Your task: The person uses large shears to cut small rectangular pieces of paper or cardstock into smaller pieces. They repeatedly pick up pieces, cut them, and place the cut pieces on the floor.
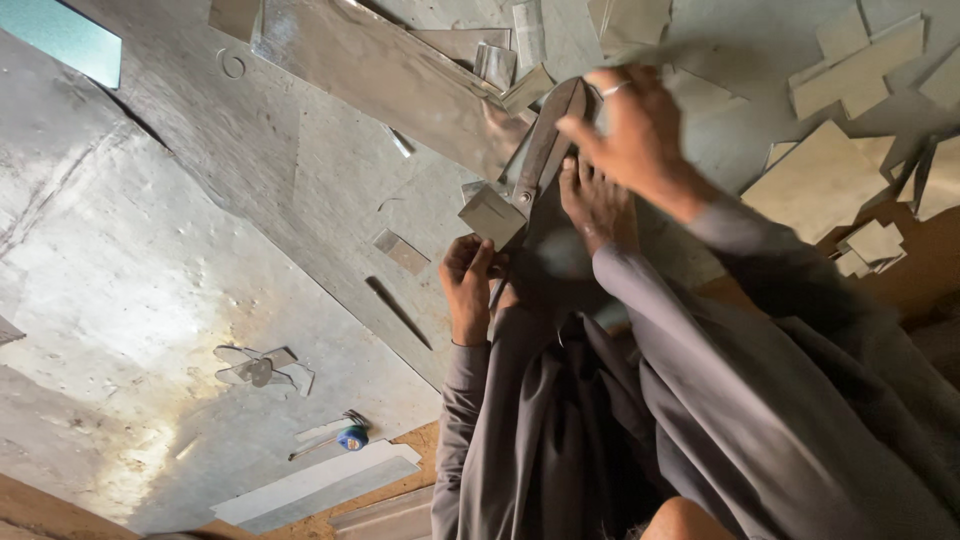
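Loose grey long sleeves, a ring [616, 89] on one finger.

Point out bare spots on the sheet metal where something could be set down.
Widest bare patch: left sheet, between the teal panel and the star-shaped offcut. A smaller gap lies between that offcut and the dark slot. Crowded: top right, strewn with offcuts, and around the shears, where the right hand, left hand and a foot meet.

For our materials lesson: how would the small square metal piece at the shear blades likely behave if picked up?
The small metal piece looks thin and flat, so probably light yet fairly stiff. Its cut edges seem sharp, so risky for the left hand holding it. The shiny surface may be slippery.
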